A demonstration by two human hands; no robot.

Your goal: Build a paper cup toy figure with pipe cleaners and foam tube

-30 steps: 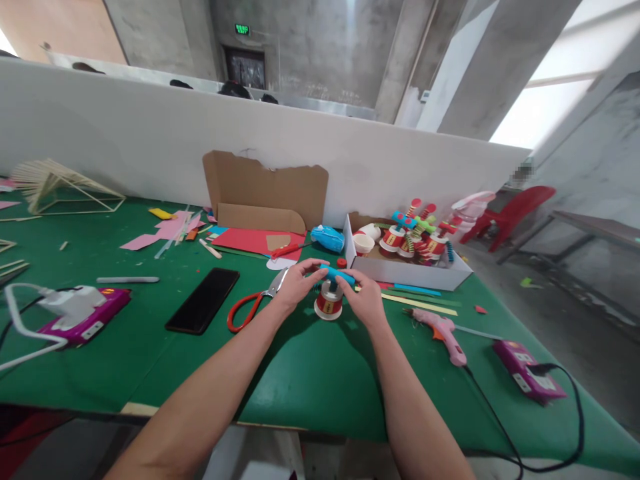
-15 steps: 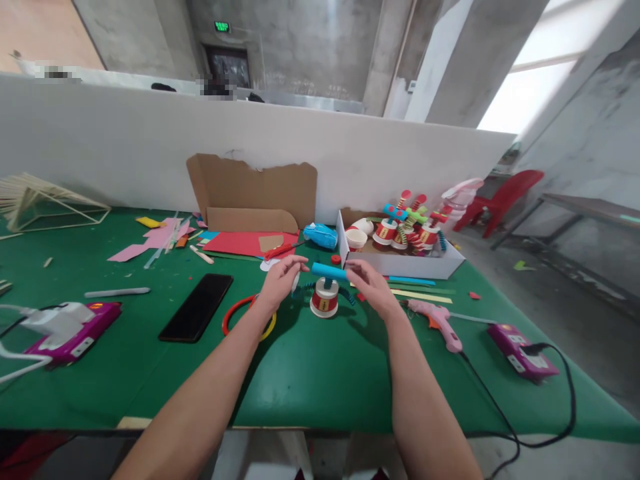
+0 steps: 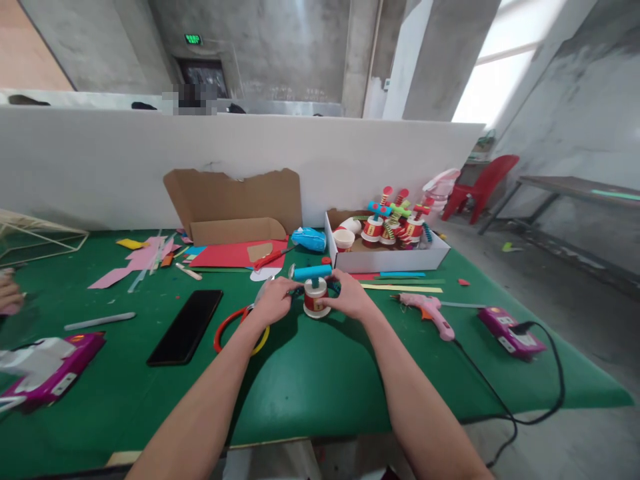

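A small paper cup figure (image 3: 316,308), red and white, stands upside down on the green table in front of me. A blue paper tube (image 3: 313,272) lies across its top on a short dark post. My right hand (image 3: 351,297) grips the cup from the right, thumb at the front and other fingers partly hidden behind. From the left, my left hand (image 3: 275,303) has its fingers closed at the figure's side, by a dark folded paper strip (image 3: 299,289). Scissors (image 3: 219,335) with red and yellow handles lie partly under my left hand and wrist.
A white box (image 3: 400,260) holding similar cup figures stands behind to the right. A pink glue gun (image 3: 434,315) with its cord lies right, near a purple power strip (image 3: 510,333). Left are a phone (image 3: 185,328) and paper scraps (image 3: 133,267). Another person's hand (image 3: 9,293) shows at the left edge.
Both my hands have come down from the ends of the blue tube to the sides of the cup. Another person's hand has appeared at the left edge. The view has shifted slightly.
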